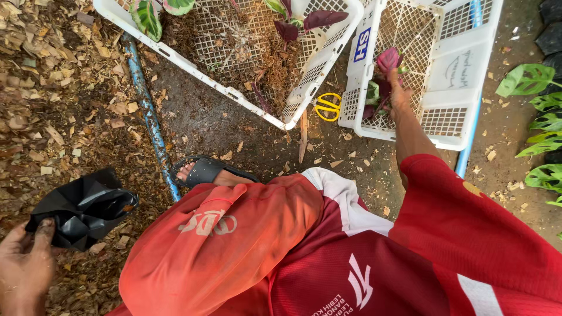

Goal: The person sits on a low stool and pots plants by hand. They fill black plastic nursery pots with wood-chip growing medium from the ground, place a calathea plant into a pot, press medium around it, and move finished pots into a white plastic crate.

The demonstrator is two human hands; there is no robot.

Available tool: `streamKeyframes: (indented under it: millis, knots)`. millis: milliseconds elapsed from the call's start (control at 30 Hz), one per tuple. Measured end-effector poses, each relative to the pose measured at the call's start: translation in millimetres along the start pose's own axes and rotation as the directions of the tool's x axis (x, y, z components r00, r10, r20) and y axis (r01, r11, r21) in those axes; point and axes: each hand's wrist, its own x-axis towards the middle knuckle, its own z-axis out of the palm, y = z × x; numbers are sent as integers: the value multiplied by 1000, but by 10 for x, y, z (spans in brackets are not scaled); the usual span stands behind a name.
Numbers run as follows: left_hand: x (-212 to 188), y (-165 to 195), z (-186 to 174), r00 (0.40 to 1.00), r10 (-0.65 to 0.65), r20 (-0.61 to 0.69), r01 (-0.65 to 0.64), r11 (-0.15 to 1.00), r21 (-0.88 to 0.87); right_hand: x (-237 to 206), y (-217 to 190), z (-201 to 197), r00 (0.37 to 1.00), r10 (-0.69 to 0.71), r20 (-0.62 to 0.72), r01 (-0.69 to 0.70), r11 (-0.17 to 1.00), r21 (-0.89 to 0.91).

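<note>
My left hand (pixel 24 263) sits at the bottom left and grips a crumpled black plastic nursery bag (pixel 82 208) by its lower edge, over ground covered in dry leaves. My right hand (pixel 398 93) reaches into the white plastic crate (pixel 451 126) on the right and touches a small plant cutting with purple and green leaves (pixel 383 73) lying inside it. Whether the fingers close around the cutting is hidden by the hand itself. My red shorts and shirt fill the lower middle of the view.
A second white crate (pixel 319 64) with soil and leafy cuttings stands tilted at top centre. Yellow-handled scissors (pixel 328 106) lie between the crates. A blue pipe (pixel 149 117) runs along the ground. My sandalled foot (pixel 205 171) rests beside it. Green plants (pixel 541 117) line the right edge.
</note>
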Motion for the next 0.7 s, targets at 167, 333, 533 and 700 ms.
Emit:
streamKeyframes:
  millis: [167, 333, 533, 700]
  knots:
    - [-26, 218, -2, 998, -53, 18, 52, 997, 65, 14, 52, -87, 966, -87, 244, 70, 995, 75]
    - [-93, 513, 13, 992, -123, -9, 123, 976, 179, -77, 92, -197, 896, -87, 436, 127, 990, -63]
    - [-91, 506, 18, 994, -109, 25, 104, 983, 152, -29, 107, -82, 958, -121, 260, 184, 954, -235]
    - [-92, 384, -34, 989, -148, 11, 144, 975, 170, 73, 11, 38, 981, -151, 125, 164, 982, -97]
